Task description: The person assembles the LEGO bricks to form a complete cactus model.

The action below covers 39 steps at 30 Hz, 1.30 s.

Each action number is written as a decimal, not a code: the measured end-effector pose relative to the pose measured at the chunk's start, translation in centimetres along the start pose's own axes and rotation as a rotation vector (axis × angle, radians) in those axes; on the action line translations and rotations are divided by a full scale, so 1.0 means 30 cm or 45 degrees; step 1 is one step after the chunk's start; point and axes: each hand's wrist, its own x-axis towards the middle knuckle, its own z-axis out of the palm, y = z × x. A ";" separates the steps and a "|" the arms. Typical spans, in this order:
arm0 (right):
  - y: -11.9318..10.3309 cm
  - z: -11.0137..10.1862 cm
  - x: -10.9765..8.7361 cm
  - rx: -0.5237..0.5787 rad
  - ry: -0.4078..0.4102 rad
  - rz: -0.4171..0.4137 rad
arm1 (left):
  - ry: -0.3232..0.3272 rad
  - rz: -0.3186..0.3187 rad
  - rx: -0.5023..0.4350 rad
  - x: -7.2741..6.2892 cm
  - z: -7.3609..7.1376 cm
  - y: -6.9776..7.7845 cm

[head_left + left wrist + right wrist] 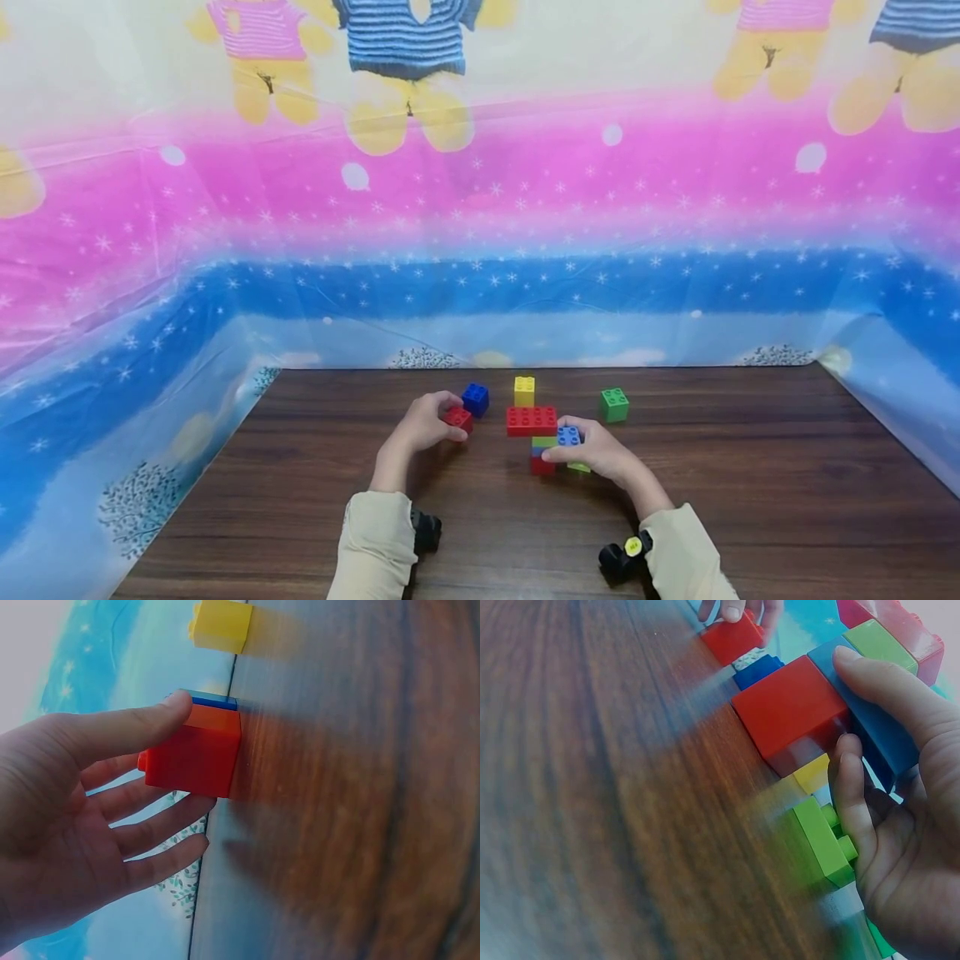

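Observation:
My left hand holds a red brick between thumb and fingers, low over the table or on it. Right behind that brick is a dark blue brick. A stack of bricks stands to the right: a red brick at the bottom, a longer blue brick, a lime green brick and a long red brick on top. My right hand grips the stack at the blue brick, thumb on its near side. Beside its fingers a lime green brick lies on the table, studs sideways.
At the back stands a yellow brick, with a green brick to its right. The dark wooden table meets a printed cloth along its back and side edges.

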 end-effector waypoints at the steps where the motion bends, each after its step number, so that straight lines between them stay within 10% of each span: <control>1: 0.000 0.000 0.000 -0.002 -0.001 0.000 | 0.000 -0.001 -0.004 0.000 0.000 -0.001; 39: 0.007 -0.001 0.004 -0.015 0.011 0.007 | 0.119 0.070 -0.068 0.002 -0.020 0.028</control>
